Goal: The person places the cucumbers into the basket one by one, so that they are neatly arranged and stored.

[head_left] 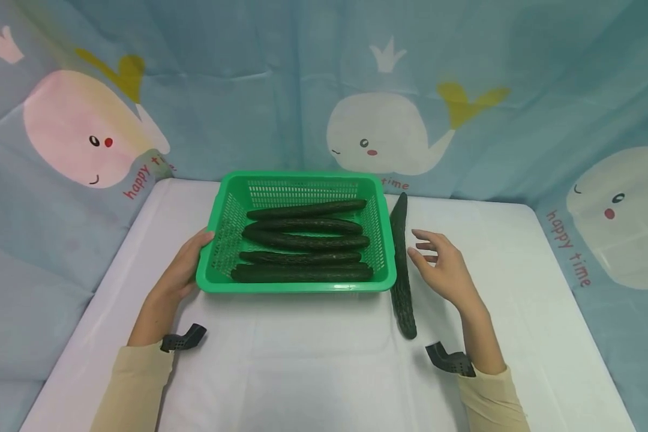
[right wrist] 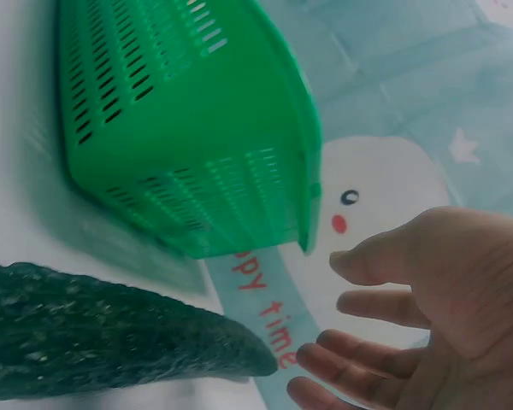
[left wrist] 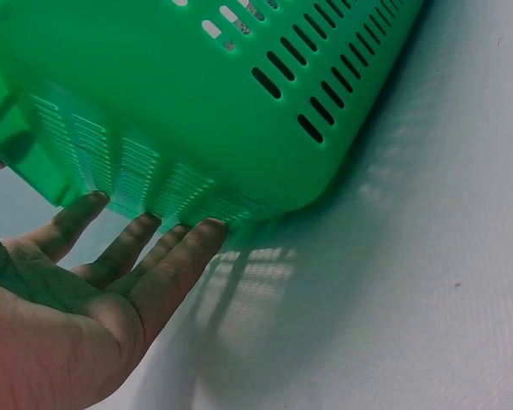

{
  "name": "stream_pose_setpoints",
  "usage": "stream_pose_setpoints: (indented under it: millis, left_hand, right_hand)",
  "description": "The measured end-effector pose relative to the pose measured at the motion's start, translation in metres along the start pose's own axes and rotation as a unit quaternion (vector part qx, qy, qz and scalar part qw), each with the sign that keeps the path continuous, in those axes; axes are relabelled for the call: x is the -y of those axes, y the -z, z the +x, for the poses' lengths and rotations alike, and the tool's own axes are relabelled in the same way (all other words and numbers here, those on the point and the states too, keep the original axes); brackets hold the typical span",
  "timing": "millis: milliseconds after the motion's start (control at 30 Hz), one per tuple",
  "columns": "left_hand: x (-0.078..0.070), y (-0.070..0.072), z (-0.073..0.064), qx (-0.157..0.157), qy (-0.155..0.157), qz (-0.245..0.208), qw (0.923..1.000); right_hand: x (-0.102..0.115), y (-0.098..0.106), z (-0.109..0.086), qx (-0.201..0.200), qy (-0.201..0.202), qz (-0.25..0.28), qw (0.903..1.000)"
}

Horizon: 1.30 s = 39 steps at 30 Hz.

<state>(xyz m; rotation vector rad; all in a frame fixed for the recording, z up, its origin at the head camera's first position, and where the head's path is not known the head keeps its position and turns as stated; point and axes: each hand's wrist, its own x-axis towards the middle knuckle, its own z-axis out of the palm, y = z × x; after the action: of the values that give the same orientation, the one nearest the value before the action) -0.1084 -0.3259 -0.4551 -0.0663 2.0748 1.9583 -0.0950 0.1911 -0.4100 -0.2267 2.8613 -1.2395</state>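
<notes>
A green plastic basket stands on the table with several dark green cucumbers lying crosswise inside. At its left side is my left hand; in the left wrist view its nearly straight fingers touch the slotted outer wall, and the thumb is mostly out of frame. Just right of the basket, a single cucumber lies lengthwise on the table. To the right of that cucumber hovers my right hand, fingers loosely bent and apart from it, holding nothing.
A white cloth covers the table. Behind and at both sides hangs a blue curtain with printed whales, close to the basket's back edge. Each wrist bears a black camera mount.
</notes>
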Motion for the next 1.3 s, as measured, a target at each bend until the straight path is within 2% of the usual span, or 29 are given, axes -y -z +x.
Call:
stream_pose_setpoints:
  millis: [467, 667, 900, 1000, 1300]
  left_hand:
    - [0.003, 0.0, 0.001, -0.001, 0.007, 0.005, 1.0]
    - [0.003, 0.0, 0.001, -0.003, 0.012, 0.004, 0.9999]
    - [0.002, -0.001, 0.001, 0.006, -0.007, 0.003, 1.0]
    - [0.002, 0.0, 0.001, 0.005, -0.004, 0.004, 1.0]
    - [-0.001, 0.003, 0.0, 0.016, 0.014, -0.008, 0.9997]
  right_hand:
    - [-0.014, -0.018, 0.003, 0.041, -0.042, -0.01, 0.9982]
    - [-0.012, -0.028, 0.003, 0.061, -0.069, -0.046, 0.9947]
    - [-0.012, -0.037, 0.005, 0.068, -0.101, -0.068, 0.9902]
    - [-0.011, -0.04, 0.006, 0.073, -0.116, -0.078, 0.9875]
    - [-0.006, -0.045, 0.008, 0.042, -0.123, -0.12, 0.9842]
